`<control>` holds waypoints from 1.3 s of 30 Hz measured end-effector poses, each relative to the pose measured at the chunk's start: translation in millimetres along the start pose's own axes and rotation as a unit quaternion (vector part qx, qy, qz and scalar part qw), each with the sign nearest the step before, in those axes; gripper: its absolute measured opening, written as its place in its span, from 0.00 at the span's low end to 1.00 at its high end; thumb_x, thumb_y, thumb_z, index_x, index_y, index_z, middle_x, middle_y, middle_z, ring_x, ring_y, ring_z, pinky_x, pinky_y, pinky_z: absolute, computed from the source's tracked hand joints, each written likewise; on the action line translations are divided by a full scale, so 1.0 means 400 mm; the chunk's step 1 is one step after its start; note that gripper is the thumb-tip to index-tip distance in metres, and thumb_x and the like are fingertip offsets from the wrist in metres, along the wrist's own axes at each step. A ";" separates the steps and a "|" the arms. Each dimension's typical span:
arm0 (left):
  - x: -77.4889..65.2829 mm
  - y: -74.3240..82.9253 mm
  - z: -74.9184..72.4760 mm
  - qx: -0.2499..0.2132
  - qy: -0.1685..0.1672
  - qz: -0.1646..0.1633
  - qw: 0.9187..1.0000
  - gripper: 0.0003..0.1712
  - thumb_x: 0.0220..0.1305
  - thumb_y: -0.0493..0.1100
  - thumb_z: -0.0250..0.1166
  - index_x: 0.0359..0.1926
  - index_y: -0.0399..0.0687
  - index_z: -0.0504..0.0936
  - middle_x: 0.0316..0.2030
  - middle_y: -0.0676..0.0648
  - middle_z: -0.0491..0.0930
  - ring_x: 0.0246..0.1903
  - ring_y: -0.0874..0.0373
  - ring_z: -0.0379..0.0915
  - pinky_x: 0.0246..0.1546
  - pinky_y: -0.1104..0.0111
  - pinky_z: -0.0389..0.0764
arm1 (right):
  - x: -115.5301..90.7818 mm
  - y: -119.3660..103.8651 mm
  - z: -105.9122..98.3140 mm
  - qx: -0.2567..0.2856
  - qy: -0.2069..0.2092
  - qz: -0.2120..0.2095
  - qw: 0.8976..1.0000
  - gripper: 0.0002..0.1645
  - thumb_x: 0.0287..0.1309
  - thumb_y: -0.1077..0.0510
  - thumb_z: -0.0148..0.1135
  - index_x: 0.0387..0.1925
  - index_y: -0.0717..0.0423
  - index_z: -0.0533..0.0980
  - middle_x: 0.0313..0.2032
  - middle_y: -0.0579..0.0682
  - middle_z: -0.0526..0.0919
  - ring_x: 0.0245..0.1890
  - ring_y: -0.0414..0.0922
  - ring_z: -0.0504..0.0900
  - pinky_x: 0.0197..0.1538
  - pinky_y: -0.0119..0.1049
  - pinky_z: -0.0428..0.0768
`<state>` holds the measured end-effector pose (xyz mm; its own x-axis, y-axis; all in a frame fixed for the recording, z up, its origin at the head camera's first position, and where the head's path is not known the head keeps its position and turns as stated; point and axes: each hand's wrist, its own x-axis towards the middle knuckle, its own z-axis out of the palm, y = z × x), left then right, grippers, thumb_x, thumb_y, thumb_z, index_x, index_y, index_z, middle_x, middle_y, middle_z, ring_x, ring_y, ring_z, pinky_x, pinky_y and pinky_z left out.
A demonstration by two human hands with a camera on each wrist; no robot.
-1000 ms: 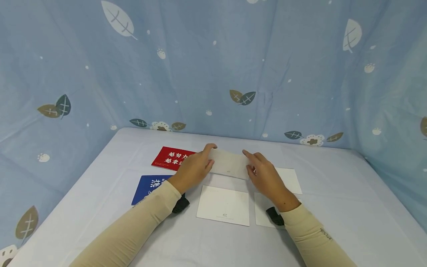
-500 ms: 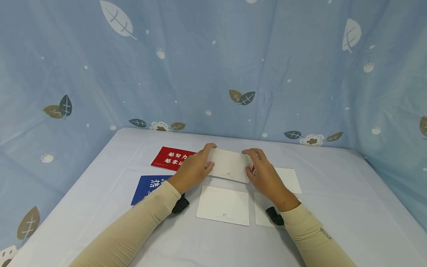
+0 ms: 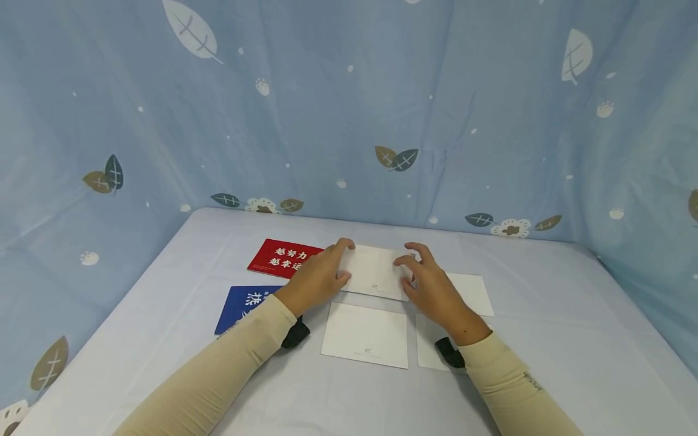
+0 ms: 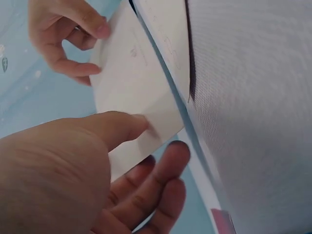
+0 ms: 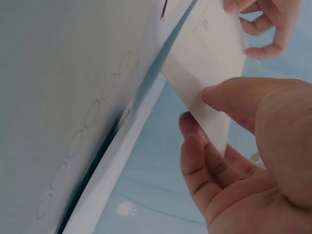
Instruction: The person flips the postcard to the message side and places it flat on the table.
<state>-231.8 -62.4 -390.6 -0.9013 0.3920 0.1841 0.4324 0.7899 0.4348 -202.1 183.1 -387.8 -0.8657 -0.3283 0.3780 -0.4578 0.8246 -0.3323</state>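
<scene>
A white postcard (image 3: 374, 274) with small print near its lower edge is between my two hands at the back middle of the table. My left hand (image 3: 320, 270) pinches its left edge. In the left wrist view that thumb lies on the white face and the other fingers curl behind the edge. My right hand (image 3: 433, 284) holds the opposite edge; the right wrist view shows its thumb (image 5: 219, 97) on the face and fingertips behind the card. In the head view, the right index finger bends over the card and a bit of red shows by that edge.
A red card (image 3: 280, 259) and a blue card (image 3: 245, 306), both with white lettering, lie at left, partly hidden by my left arm. White cards lie front middle (image 3: 364, 336), front right (image 3: 427, 344) and right (image 3: 473, 293). A blue leaf-patterned curtain (image 3: 349, 121) stands behind.
The postcard has come down towards me and tilted, so more of its white face shows. My right fingers have shifted and bent at its right edge; the left hand has barely moved.
</scene>
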 end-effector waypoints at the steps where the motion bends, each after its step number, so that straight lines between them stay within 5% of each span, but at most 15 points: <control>1: 0.000 0.000 0.000 0.001 -0.006 -0.004 1.000 0.37 0.61 0.47 0.73 0.68 0.57 0.64 0.56 0.47 0.81 0.37 0.59 0.78 0.44 0.65 0.86 | 0.000 0.000 0.000 0.000 -0.003 0.000 1.000 0.21 0.57 0.66 0.69 0.53 0.54 0.79 0.69 0.59 0.65 0.36 0.43 0.80 0.32 0.30 0.80; 6: 0.000 -0.001 0.002 0.005 -0.030 -0.016 0.999 0.36 0.60 0.48 0.74 0.66 0.57 0.67 0.47 0.49 0.80 0.35 0.60 0.76 0.45 0.65 0.86 | 0.001 0.000 0.002 0.000 -0.033 0.011 0.999 0.21 0.59 0.64 0.69 0.55 0.57 0.80 0.69 0.59 0.66 0.38 0.45 0.81 0.36 0.33 0.81; 16: -0.001 -0.001 0.003 0.018 -0.040 -0.007 0.999 0.36 0.59 0.48 0.74 0.66 0.58 0.69 0.54 0.47 0.80 0.42 0.59 0.79 0.50 0.61 0.85 | -0.001 0.005 0.006 -0.012 -0.082 0.031 0.996 0.29 0.55 0.63 0.72 0.60 0.59 0.78 0.70 0.62 0.65 0.36 0.43 0.81 0.40 0.35 0.83; 26: -0.006 -0.006 0.007 0.014 -0.051 0.001 0.999 0.35 0.60 0.47 0.74 0.67 0.56 0.71 0.59 0.45 0.79 0.53 0.54 0.80 0.57 0.57 0.82 | -0.006 0.011 0.014 -0.032 -0.109 0.015 0.993 0.32 0.55 0.63 0.73 0.63 0.60 0.76 0.70 0.67 0.64 0.57 0.59 0.81 0.51 0.45 0.84; 39: -0.008 -0.006 0.008 0.030 -0.071 0.004 0.997 0.33 0.62 0.47 0.72 0.67 0.55 0.73 0.58 0.44 0.80 0.54 0.52 0.79 0.58 0.57 0.81 | -0.013 0.014 0.012 -0.035 -0.140 -0.001 0.990 0.27 0.59 0.62 0.69 0.61 0.60 0.77 0.68 0.67 0.68 0.65 0.65 0.72 0.59 0.52 0.79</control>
<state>-230.1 -64.0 -395.2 -0.8872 0.4576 0.0584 0.4436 0.8116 0.3802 -201.2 187.3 -396.0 -0.8912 -0.4370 0.1216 -0.4534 0.8505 -0.2664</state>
